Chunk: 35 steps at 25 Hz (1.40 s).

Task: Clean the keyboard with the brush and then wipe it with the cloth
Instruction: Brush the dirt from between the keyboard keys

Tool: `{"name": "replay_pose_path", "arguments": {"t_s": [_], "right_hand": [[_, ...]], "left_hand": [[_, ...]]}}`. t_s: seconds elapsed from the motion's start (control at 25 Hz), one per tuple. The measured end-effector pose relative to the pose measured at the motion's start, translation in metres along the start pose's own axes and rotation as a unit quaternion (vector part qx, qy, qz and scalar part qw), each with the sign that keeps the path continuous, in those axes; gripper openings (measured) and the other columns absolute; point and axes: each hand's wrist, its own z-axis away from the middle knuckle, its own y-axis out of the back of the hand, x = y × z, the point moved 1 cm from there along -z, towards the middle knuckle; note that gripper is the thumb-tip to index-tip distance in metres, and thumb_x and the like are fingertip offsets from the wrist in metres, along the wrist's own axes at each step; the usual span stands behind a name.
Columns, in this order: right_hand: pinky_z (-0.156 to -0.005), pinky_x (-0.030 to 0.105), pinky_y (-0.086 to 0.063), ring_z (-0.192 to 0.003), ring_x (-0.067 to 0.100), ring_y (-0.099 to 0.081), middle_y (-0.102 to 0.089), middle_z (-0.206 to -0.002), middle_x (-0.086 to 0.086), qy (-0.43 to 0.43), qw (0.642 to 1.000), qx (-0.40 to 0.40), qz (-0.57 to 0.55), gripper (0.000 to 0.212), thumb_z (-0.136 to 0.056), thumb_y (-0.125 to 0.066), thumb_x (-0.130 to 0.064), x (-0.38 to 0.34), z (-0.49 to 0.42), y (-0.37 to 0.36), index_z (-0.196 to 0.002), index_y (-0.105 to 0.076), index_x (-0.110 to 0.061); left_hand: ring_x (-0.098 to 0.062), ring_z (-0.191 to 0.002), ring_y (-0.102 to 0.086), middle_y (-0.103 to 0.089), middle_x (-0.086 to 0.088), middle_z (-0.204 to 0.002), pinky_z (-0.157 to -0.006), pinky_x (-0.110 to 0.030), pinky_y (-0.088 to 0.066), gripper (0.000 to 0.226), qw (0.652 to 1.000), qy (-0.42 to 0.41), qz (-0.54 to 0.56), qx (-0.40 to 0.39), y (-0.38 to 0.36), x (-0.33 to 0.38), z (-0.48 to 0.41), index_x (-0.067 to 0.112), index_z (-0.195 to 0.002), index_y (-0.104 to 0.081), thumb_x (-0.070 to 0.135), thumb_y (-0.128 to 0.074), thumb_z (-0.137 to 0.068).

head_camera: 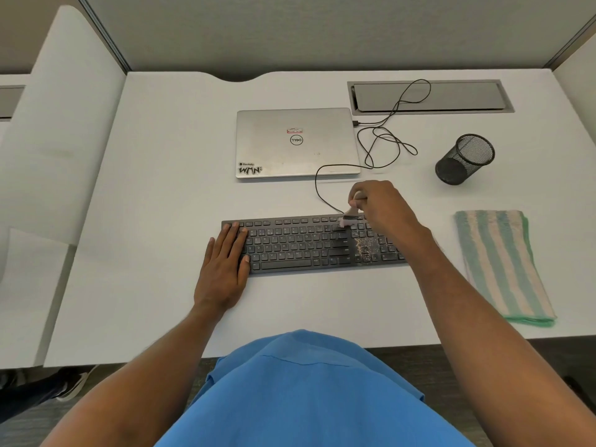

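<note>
- The white bench (161,188) lies under both grips.
- The keyboard (300,246) has grit on the keys just below the right grip (380,204).
- The striped cloth (503,266) lies folded, well right of that grip.
- The left grip (225,262) presses flat, fingers straight, on the keyboard's left end.
- The right grip curls round the brush (350,219), with its bristles on the top keys.
</note>
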Motion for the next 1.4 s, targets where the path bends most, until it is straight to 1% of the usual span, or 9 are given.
{"name": "replay_pose_path", "arguments": {"t_s": [0.12,0.2,0.4,0.6,0.72,0.8,0.96,1.2,1.4], "right_hand": [[-0.046,0.010,-0.042,-0.071,0.011,-0.066,-0.063,-0.081,-0.001,-0.054,0.998,0.024,0.010,0.019,-0.092,-0.054,0.004,0.012,0.001,0.009,-0.088,-0.067,-0.010],[-0.058,0.019,-0.045,-0.083,0.021,-0.068,-0.059,-0.084,-0.001,-0.053,0.997,0.038,0.042,0.018,-0.094,-0.053,-0.002,0.013,0.001,0.012,-0.096,-0.066,-0.013],[-0.043,0.003,-0.033,-0.068,-0.004,-0.056,-0.067,-0.087,-0.001,0.038,0.998,0.036,0.025,0.014,-0.098,-0.058,-0.004,-0.007,0.000,-0.002,-0.092,-0.068,-0.011],[-0.042,0.001,-0.031,-0.066,-0.001,-0.056,-0.068,-0.094,0.006,-0.015,0.999,0.031,0.013,0.017,-0.096,-0.054,0.001,0.011,-0.003,0.000,-0.098,-0.070,-0.004],[-0.049,0.005,-0.036,-0.068,0.007,-0.054,-0.063,-0.095,0.004,-0.038,0.998,0.044,0.036,0.014,-0.097,-0.055,-0.008,0.020,0.002,0.012,-0.103,-0.066,-0.012],[-0.056,0.019,-0.043,-0.067,0.014,-0.055,-0.065,-0.090,0.006,-0.031,0.994,0.090,0.054,0.010,-0.095,-0.056,-0.010,0.020,0.003,0.012,-0.097,-0.066,-0.006],[-0.060,0.027,-0.040,-0.070,0.020,-0.057,-0.065,-0.081,0.007,0.014,0.983,0.174,-0.050,0.020,-0.098,-0.053,-0.014,0.010,0.004,-0.003,-0.088,-0.066,-0.004],[-0.070,0.043,-0.055,-0.079,0.031,-0.064,-0.067,-0.088,0.015,0.000,0.989,0.144,0.039,0.024,-0.099,-0.050,-0.016,0.016,-0.002,-0.016,-0.089,-0.064,0.000],[-0.070,0.043,-0.055,-0.081,0.031,-0.063,-0.067,-0.088,0.015,0.002,0.983,0.182,0.030,0.024,-0.101,-0.049,-0.017,0.013,-0.007,-0.012,-0.091,-0.065,-0.001]], "left_hand": [[-0.012,-0.164,-0.002,-0.014,0.003,-0.177,-0.132,-0.050,-0.012,0.062,1.000,0.001,0.000,0.000,-0.001,-0.001,0.000,0.021,-0.169,-0.022,0.034,-0.031,-0.109],[-0.012,-0.164,-0.003,-0.014,0.003,-0.177,-0.132,-0.050,-0.013,0.062,1.000,0.001,0.001,0.001,-0.001,-0.001,0.000,0.021,-0.169,-0.023,0.034,-0.031,-0.109],[-0.012,-0.164,-0.003,-0.015,0.003,-0.177,-0.132,-0.050,-0.013,0.062,1.000,0.000,0.002,0.002,-0.001,-0.001,0.000,0.021,-0.169,-0.023,0.034,-0.031,-0.109],[-0.012,-0.164,-0.003,-0.015,0.003,-0.177,-0.132,-0.049,-0.012,0.062,1.000,-0.001,0.001,0.003,-0.001,-0.001,0.000,0.021,-0.169,-0.023,0.034,-0.031,-0.108],[-0.012,-0.164,-0.003,-0.014,0.002,-0.177,-0.132,-0.049,-0.012,0.062,1.000,0.000,-0.007,0.002,-0.001,-0.001,0.001,0.021,-0.169,-0.022,0.034,-0.031,-0.109],[-0.012,-0.164,-0.003,-0.014,0.003,-0.177,-0.133,-0.049,-0.011,0.062,1.000,0.000,-0.006,0.002,-0.001,-0.001,0.000,0.021,-0.169,-0.022,0.035,-0.030,-0.109],[-0.012,-0.164,-0.002,-0.014,0.002,-0.177,-0.133,-0.049,-0.011,0.062,1.000,0.000,-0.007,0.001,-0.002,-0.001,0.000,0.021,-0.169,-0.022,0.035,-0.030,-0.109],[-0.013,-0.164,-0.003,-0.015,0.002,-0.177,-0.133,-0.049,-0.011,0.062,1.000,0.000,-0.006,0.002,-0.001,0.000,0.001,0.020,-0.169,-0.023,0.035,-0.029,-0.109],[-0.012,-0.164,-0.003,-0.015,0.003,-0.177,-0.133,-0.049,-0.011,0.062,1.000,0.003,-0.001,0.001,-0.002,0.000,0.000,0.022,-0.169,-0.022,0.034,-0.031,-0.109]]}}
